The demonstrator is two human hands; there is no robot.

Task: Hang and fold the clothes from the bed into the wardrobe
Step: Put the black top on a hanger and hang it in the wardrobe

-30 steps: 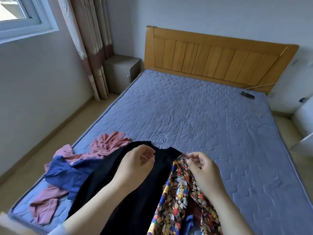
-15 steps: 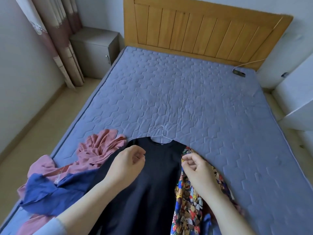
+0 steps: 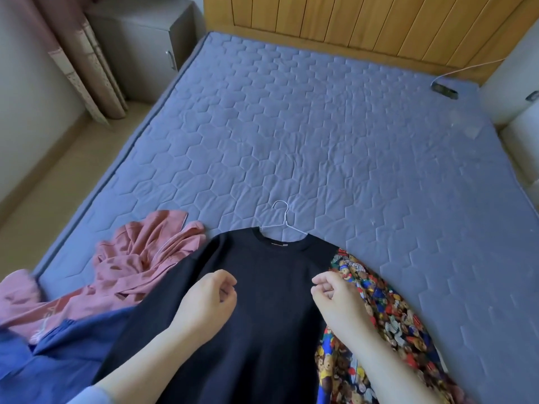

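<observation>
A black shirt [image 3: 262, 287] lies flat on the grey-blue quilted mattress [image 3: 320, 141] with a white wire hanger [image 3: 282, 225] in its neck, the hook pointing at the headboard. My left hand [image 3: 205, 301] hovers over the shirt's chest, fingers loosely curled, holding nothing. My right hand [image 3: 335, 295] is over the shirt's right side, also loosely curled and empty. A multicoloured print garment [image 3: 388, 316] lies under the shirt's right edge. A crumpled pink garment [image 3: 140, 258] and a blue garment [image 3: 58, 354] lie to the left.
A wooden headboard [image 3: 364, 21] stands at the far end. A grey nightstand [image 3: 145, 45] and a curtain [image 3: 78, 59] are at the far left. A small dark device with a white cable [image 3: 444, 90] lies at the mattress's far right corner. White furniture [image 3: 522, 83] stands at the right.
Both hands have drawn back from the shirt's shoulders toward its chest and hold no fabric. The view has tilted down and closer to the bed.
</observation>
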